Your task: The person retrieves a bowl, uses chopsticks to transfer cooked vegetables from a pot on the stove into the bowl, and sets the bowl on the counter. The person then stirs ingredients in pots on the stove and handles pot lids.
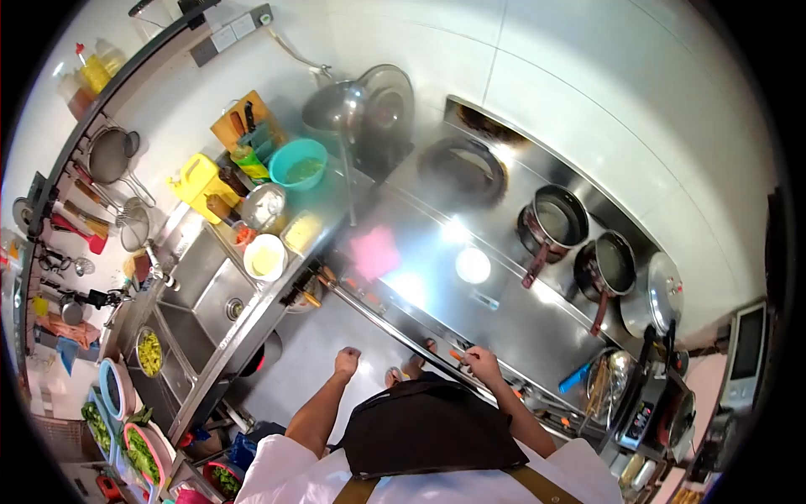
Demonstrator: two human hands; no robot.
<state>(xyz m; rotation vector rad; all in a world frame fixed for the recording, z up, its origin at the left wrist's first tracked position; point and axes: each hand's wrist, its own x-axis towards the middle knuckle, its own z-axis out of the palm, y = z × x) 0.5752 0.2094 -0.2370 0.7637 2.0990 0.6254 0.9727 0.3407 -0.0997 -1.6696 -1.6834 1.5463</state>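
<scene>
- Small orange piece (457, 355), one: lower centre of the frame, at the front edge of the stove counter (537, 336); lies just left and slightly above the right fingertips, its short length slanting down to the right.
- Right hand (482, 364), nearer of the two: fingers curled toward the orange piece; whether they pinch it, cannot tell.
- Left hand (347, 361), well apart, left of centre: fingers folded in loosely above the floor (306, 340); no object visible in it.
- Saucepans (557, 220) (610, 262), two, right of centre: handles toward the lower left; contents unclear.
- Teal bowl (312, 152), upper left: pale liquid, apparently.
- White bowl (275, 245), left of centre: pale yellow contents.
- Metal bowl (254, 195), beside it: something white.
- Pink basin (132, 430), lower left: leafy greens (144, 454).
</scene>
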